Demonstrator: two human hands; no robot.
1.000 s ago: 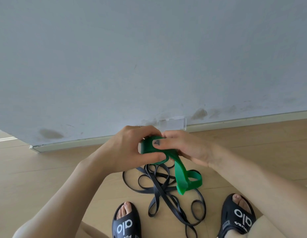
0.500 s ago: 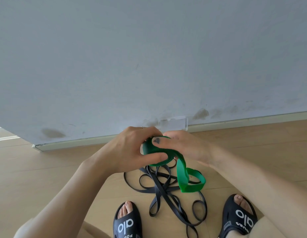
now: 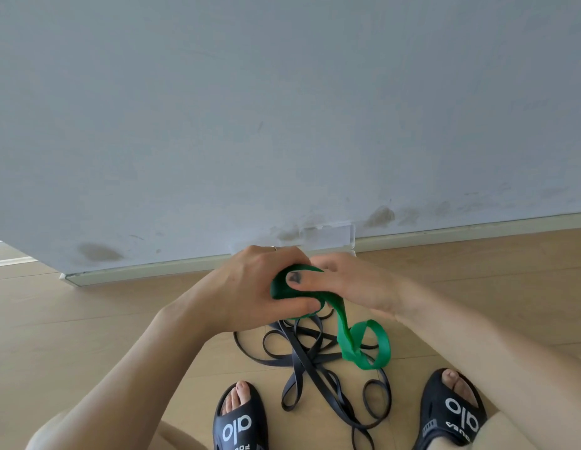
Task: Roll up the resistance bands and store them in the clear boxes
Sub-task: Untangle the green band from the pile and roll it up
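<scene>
— Gripped from both sides: left hand (image 3: 250, 287) curled round the half-wound coil of the flat green rubber resistance band (image 3: 284, 287), right hand (image 3: 341, 284) pinching it, thumb pressed across the coil's face.

— Held where?

— Up in the air between the knees, above the wooden plank floor (image 3: 87, 319). Loose tail hanging down to the right, ending in a free loop just over the floor.

— So which step?

— Rolling, by the look of it, well along but not done. Next: likely feeding the tail onto the coil turn by turn, keeping tension so nothing springs loose.

— And after the green one?

— Tangle of thin black rubber resistance bands (image 3: 312, 358) lying unrolled on the floor under the hands, between two black slide sandals (image 3: 240, 423).

— Boxes?

— Only one clear plastic box (image 3: 328, 237) made out, against the grey wall's (image 3: 282, 108) skirting just beyond the hands. Partly hidden; appears empty, hard to tell through the glare.
</scene>
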